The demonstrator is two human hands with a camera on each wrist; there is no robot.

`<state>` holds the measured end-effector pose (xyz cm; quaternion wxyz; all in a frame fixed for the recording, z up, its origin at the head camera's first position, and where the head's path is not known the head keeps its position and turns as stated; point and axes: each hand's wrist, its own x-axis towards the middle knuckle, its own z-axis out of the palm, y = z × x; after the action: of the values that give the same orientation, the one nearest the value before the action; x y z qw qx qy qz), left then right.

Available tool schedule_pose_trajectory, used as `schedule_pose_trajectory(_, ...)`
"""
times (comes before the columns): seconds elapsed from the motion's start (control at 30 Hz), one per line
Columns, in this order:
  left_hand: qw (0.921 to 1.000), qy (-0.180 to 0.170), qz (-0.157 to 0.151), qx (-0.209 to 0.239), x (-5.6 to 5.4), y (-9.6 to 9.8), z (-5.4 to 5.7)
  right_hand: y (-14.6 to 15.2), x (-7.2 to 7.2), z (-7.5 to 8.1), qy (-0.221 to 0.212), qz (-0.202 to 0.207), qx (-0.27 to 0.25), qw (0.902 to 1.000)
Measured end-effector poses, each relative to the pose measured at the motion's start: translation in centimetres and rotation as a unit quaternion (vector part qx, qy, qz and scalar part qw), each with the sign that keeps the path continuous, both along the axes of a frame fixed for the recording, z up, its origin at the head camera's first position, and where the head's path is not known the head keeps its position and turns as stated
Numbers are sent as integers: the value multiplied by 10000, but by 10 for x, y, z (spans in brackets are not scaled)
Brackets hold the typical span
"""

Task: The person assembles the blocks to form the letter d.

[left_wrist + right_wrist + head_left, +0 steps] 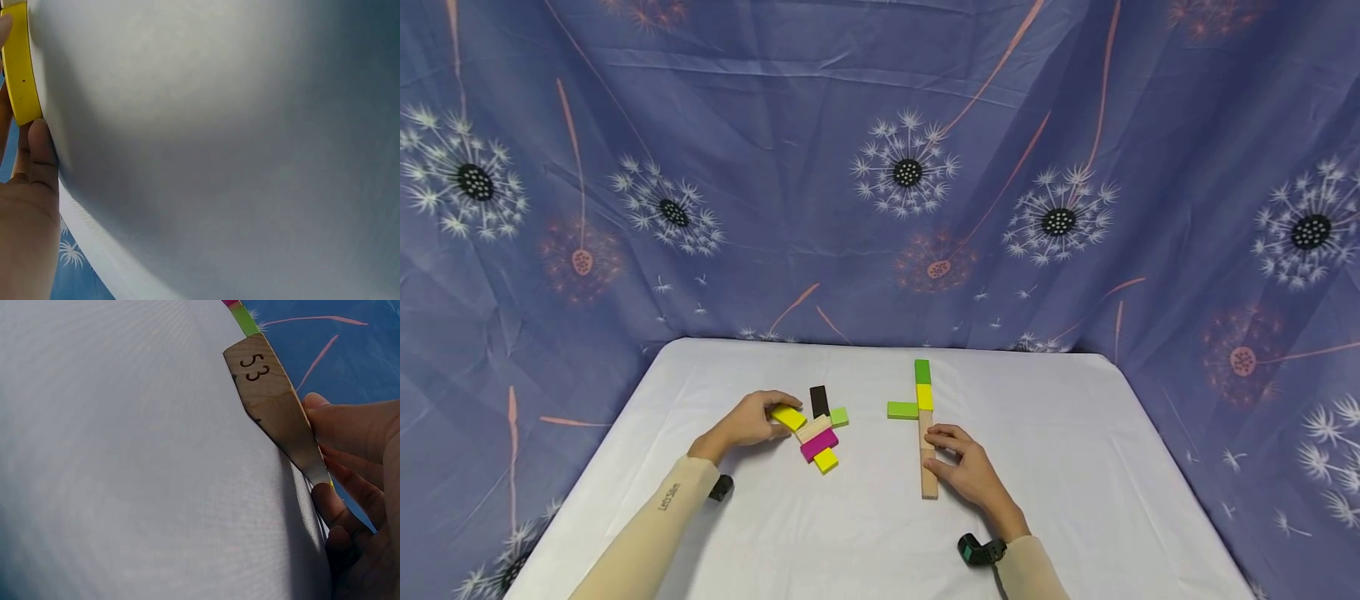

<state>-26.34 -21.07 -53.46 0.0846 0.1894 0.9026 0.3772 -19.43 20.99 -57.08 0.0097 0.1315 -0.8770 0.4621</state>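
My left hand (756, 419) pinches a yellow block (789, 417) between thumb and fingers, at the left edge of a small cluster of blocks. In the left wrist view, fingertips close on the end of that yellow block (22, 69). My right hand (970, 467) has bent fingers and thumb on a plain wooden block (929, 482) at the near end of a straight row. Its end face, marked 53, shows in the right wrist view, with the thumb (315, 401) at its upper edge. Farther along the row lie a yellow block (924, 397) and a green block (922, 372).
A light green block (902, 410) juts left from the row. The cluster has a black block (819, 402), a small green block (839, 416), pale wooden pieces (813, 428), a magenta block (819, 445) and another yellow block (826, 461). A white cloth covers the table (1045, 400).
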Motion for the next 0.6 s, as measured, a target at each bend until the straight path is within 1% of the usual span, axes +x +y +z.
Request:
schedule_pose_trajectory(0.13, 10000, 19, -20, -47, -1, 0, -1, 0, 0, 0, -2, 22, -7, 10000)
schedule_pose_trajectory(0.33, 9999, -23, -82, 125, -2, -1, -4, 0, 0, 0, -16, -4, 8, 10000)
schedule_pose_trajectory(0.47, 9999, -10, -113, 94, -3, -2, -5, 0, -1, -1, -31, -28, 15, 10000)
schedule_pose_trajectory(0.6, 9999, -95, -115, 75, -4, -3, -5, 0, 0, 0, -54, -28, -21, 10000)
